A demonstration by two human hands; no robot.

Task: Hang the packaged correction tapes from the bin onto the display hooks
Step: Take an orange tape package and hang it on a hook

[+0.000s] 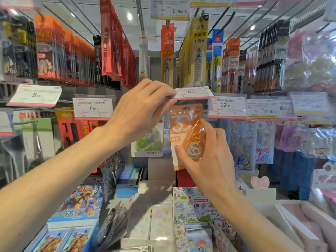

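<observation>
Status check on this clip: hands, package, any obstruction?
Left hand lifts the price tag. Right hand grips the orange correction tape pack under it. Hook itself hidden.

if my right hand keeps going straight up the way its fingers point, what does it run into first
Probably the 6.00 price tag that your left hand is lifting, just above the orange correction tape pack your right hand holds. Depth is unclear.

We've got one orange packaged correction tape (183, 135) up at the display, hanging roughly upright right under the tilted-up 6.00 price tag (193, 92). Big white "30" printed on the card, clear blister at the lower right showing the orange dispenser. Top edge tucked behind that tag.
</observation>
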